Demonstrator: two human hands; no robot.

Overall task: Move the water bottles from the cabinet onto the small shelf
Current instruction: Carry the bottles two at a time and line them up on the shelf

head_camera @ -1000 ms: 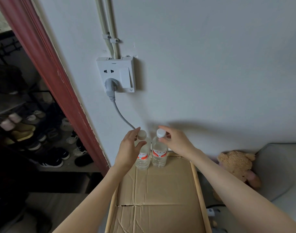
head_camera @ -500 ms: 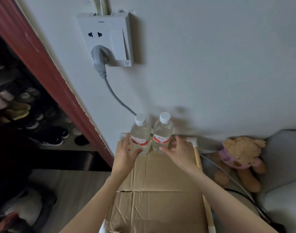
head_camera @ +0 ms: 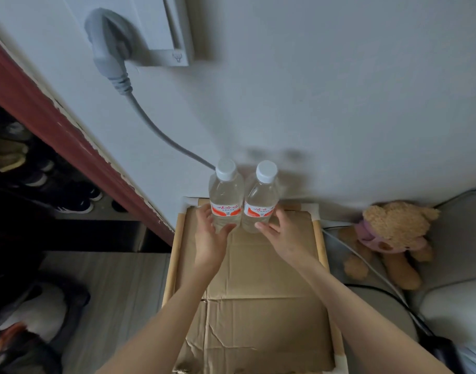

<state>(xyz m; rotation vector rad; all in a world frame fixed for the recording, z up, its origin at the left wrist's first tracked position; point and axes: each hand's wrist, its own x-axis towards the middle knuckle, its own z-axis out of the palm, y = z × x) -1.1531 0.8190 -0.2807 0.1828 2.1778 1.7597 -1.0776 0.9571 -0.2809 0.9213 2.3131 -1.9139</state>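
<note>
Two water bottles stand upright at the far end of the small shelf, side by side with their bodies touching, tight against the white wall. Putting them at the back edge likely leaves the nearer stretch of cardboard free for more bottles and keeps them from tipping off the open front.

The left hand wraps the lower part of the left bottle, fingers round its left side and thumb crossing the front below the red label. The right hand does the same on the right bottle, thumb at the front near the base and fingers round the right side. Both grips sit low, which suits steadying a bottle on its base; whether the hands are gripping firmly or only cupping lightly is hard to tell, since the frame is slightly blurred.

Each bottle is clear plastic with a white cap screwed on and looks filled with water nearly to the shoulder, so they are heavy enough to stand steadily.

The shelf is a light wooden frame with white corner pieces, topped by a flattened sheet of cardboard, and holds nothing else in view. A grey cable runs from the wall socket down behind the left bottle. A stuffed bear lies to the right.
</note>
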